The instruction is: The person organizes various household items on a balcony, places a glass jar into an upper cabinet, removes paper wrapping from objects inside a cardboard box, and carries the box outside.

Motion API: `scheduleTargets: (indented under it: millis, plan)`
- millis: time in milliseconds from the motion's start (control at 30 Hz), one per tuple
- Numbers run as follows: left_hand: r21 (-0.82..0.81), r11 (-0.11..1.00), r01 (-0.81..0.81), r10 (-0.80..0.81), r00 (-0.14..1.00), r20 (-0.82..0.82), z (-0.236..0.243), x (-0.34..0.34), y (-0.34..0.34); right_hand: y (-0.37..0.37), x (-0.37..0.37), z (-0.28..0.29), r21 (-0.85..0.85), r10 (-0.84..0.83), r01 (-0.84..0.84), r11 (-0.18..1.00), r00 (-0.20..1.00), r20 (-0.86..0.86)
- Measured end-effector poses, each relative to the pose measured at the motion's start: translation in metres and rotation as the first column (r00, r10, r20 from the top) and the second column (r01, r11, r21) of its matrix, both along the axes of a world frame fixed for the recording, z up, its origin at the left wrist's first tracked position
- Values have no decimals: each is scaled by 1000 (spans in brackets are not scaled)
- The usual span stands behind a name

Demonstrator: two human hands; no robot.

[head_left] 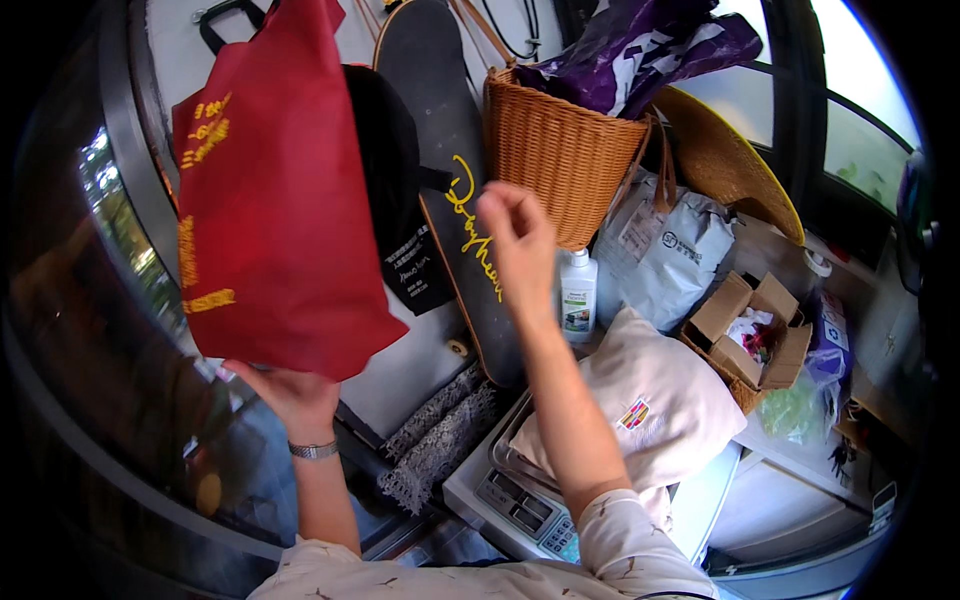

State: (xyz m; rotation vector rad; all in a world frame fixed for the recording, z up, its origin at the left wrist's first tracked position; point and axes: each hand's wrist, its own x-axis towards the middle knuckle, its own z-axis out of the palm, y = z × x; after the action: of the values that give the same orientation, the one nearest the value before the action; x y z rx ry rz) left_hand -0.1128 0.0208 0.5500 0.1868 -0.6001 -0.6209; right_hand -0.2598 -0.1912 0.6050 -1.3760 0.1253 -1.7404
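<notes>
A large dark red bag (285,200) with yellow lettering hangs at the left. My left hand (292,392) is at its bottom edge, thumb out to the side and the other fingers hidden behind the bag, so it appears to hold it from below. In front of a black skateboard (425,90) with yellow script, my right hand (522,240) is raised, its fingers curled in and nothing visible in them. A black bag (385,150) sits between the red bag and the skateboard.
To the right are a wicker basket (560,150) with purple plastic, a straw hat (735,160), a white bottle (578,300), a grey parcel bag (665,255) and an open carton (725,315). A pale cushion (650,390) lies on a scale (520,510). Glass stands at left.
</notes>
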Motion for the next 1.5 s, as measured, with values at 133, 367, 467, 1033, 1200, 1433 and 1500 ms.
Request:
scheduleTargets:
  millis: [133,367,467,1033,1200,1433,1500]
  plan:
    - [-54,997,-57,55,998,-24,-1,12,25,-22,8,20,-163,-110,89,983,985,-130]
    - [-185,932,312,-316,949,9,23,4,32,19,65,-14,-408,-146,1,913,935,-324]
    - [-275,885,375,-377,925,48,27,8,34,24,93,-32,44,87,-79,996,972,-218]
    - [-269,837,477,-467,878,105,31,21,45,23,127,-47,-443,-469,346,827,858,-207]
    - [-260,834,486,-470,874,126,34,22,54,29,143,-59,-445,-585,438,781,763,-276]
    - [-218,839,499,-482,867,128,32,30,62,41,157,-25,-180,-125,80,980,959,-255]
    - [-202,857,474,-458,881,120,30,35,70,82,159,-13,-178,37,-66,982,986,-163]
